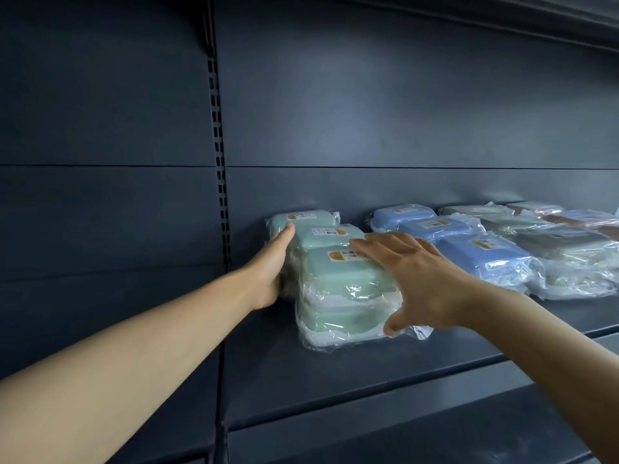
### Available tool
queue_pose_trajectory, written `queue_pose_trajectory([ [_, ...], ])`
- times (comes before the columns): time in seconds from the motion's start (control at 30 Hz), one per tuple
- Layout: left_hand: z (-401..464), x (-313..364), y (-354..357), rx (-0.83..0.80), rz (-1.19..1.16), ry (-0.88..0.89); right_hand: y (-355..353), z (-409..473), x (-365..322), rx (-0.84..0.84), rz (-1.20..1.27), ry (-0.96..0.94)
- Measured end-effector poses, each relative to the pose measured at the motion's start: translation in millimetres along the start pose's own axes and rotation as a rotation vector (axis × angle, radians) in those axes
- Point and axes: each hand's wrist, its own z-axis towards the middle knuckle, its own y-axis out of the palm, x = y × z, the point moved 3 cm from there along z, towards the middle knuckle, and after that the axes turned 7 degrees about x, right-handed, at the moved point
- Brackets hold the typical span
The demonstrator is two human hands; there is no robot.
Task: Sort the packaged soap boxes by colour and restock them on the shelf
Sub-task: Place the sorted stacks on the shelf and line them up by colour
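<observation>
A dark metal shelf (pixel 385 373) is carrying plastic-wrapped soap boxes in rows running front to back. Green boxes (pixel 338 289) are sitting at the left, stacked at the front. Blue boxes (pixel 485 259) are lying just beside them, grey boxes (pixel 562 246) next, and what may be pink or brown boxes (pixel 582 217) are showing blurred at the far right.

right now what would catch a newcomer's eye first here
Two bare hands bracket a row of green soap boxes at the left of the dark shelf: the left hand against the row's left side, the right hand flat on its right. Beside them runs a row of blue soap boxes.
</observation>
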Motion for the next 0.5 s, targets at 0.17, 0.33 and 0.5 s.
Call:
queue_pose_trajectory([
  [0.17,25,29,-20,0.187,0.029,0.09,-25,2,-13,-0.034,0.039,-0.051],
  [0.33,43,38,-7,0.138,0.076,0.038,-13,18,-20,-0.16,-0.009,-0.085],
  [0.5,51,34,7,0.094,0.164,0.056,-5,22,-16,-0.178,0.036,-0.086],
])
